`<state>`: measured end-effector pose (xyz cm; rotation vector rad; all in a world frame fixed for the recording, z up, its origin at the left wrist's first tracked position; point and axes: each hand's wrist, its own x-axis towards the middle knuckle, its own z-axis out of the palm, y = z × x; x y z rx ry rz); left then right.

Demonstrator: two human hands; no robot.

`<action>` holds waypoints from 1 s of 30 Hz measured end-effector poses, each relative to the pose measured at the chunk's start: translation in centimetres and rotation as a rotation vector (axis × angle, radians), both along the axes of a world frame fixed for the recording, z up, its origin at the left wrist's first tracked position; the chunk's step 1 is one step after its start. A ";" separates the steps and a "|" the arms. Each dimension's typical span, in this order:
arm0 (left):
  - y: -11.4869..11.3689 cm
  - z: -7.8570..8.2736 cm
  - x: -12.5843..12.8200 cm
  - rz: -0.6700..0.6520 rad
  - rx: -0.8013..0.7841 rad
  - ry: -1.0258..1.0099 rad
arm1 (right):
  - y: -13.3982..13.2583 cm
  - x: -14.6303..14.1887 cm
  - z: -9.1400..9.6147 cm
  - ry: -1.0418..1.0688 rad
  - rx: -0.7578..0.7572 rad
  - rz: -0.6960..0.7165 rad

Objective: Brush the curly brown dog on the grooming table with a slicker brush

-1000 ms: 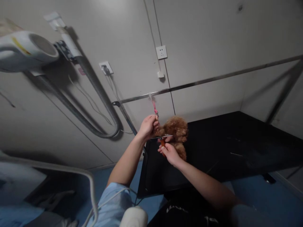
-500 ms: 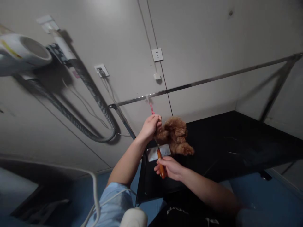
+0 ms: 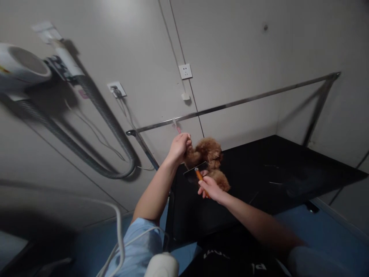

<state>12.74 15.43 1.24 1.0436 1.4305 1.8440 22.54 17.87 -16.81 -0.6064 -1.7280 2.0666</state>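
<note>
A brown curly-haired dog [image 3: 210, 148] is on the black grooming table [image 3: 248, 181], near its left end. My left hand [image 3: 180, 147] is closed and raised at the dog's left side, just below a pink strap. A furry limb, seemingly a leg, runs up into its fingers, which hide the end. My right hand [image 3: 211, 188] is wrapped round the wooden handle of a slicker brush [image 3: 199, 175]. The brush's flat rectangular head is tilted, nearly edge-on, against or close to the dog's fur below my left hand. I cannot tell whether its pins touch the coat.
A metal rail [image 3: 239, 103] spans the table's back, with the pink strap [image 3: 178, 130] hanging from it. A wall-mounted dryer [image 3: 24, 63] and its grey hose [image 3: 99, 109] are at left. A white rounded device [image 3: 162, 265] with a pale tube [image 3: 119, 227] is close below me.
The brush has moved up toward the dog, and its head has turned from a bright flat face to a dark, near edge-on view. My left hand keeps its grip. The camera view has shifted slightly.
</note>
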 end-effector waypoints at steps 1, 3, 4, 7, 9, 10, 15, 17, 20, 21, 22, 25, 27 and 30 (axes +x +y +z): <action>0.2 0.0 0.1 -0.003 -0.002 -0.016 | -0.3 0.4 -0.6 -0.034 -0.054 -0.011; 0.6 0.0 0.4 -0.017 -0.006 -0.025 | -1.0 1.2 -1.6 -0.066 -0.180 0.008; 0.8 0.0 0.6 -0.026 -0.005 -0.013 | -1.3 1.5 -1.7 -0.060 -0.216 0.034; 1.2 0.0 1.1 -0.046 0.005 0.044 | -1.3 1.9 -0.9 0.013 -0.125 0.042; 1.2 -0.1 1.3 -0.047 0.016 0.068 | -0.6 1.9 -0.2 0.031 -0.007 -0.030; 1.2 -0.1 1.4 -0.047 0.019 0.071 | -0.4 2.0 -0.2 0.011 0.018 -0.070; 1.6 -1.1 2.5 -0.134 -0.018 0.068 | -0.9 3.2 -1.6 -0.056 -0.016 -0.118; 2.1 -1.5 3.4 -0.181 -0.014 0.076 | -1.2 3.4 -2.3 0.100 0.037 -0.149; 2.9 -1.7 4.7 -0.210 -0.003 0.077 | -1.6 3.4 -3.7 0.191 0.013 -0.276; 3.1 -1.8 5.1 -0.213 -0.004 0.077 | -1.7 3.4 -4.1 0.151 -0.039 -0.293; 3.3 -1.8 5.4 -0.215 -0.009 0.077 | -1.8 3.4 -4.5 0.110 -0.091 -0.283; 3.5 -1.8 6.2 -0.236 -0.023 0.073 | -1.9 3.8 -4.6 0.203 -0.113 -0.228; 3.4 -1.9 6.3 -0.256 -0.013 0.071 | -1.5 4.0 -3.9 0.351 -0.034 -0.283; 2.6 -2.1 5.9 -0.264 0.021 0.071 | -0.9 4.2 -3.0 0.285 -0.004 -0.318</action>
